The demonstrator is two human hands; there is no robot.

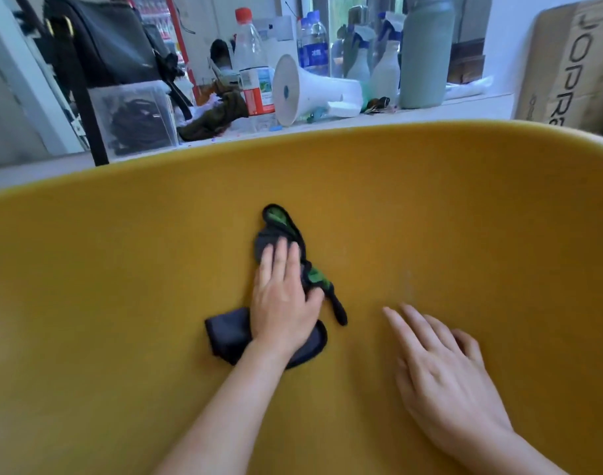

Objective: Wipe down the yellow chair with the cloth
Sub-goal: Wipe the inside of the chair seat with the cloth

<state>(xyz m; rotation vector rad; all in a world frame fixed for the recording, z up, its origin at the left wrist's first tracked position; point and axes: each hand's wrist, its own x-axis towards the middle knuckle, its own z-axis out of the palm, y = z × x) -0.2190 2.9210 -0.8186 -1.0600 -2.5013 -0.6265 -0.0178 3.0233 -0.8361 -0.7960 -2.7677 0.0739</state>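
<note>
The yellow chair (430, 207) fills most of the view, its curved shell seen from close above. A dark grey cloth (229, 332) with green patches lies crumpled on the shell near the middle. My left hand (282, 299) lies flat on top of the cloth, fingers together and pointing away from me, thumb against the cloth's right side. My right hand (440, 368) rests to the right of it on the bare yellow surface, fingers spread, holding nothing and apart from the cloth.
Behind the chair's rim runs a cluttered white ledge (430, 109): a clear water bottle (253, 63), a white megaphone (306, 89), spray bottles (385, 63), a grey-green flask (425, 49), a clear box (135, 114) and a black bag (101, 42). A cardboard box (574, 60) stands at the far right.
</note>
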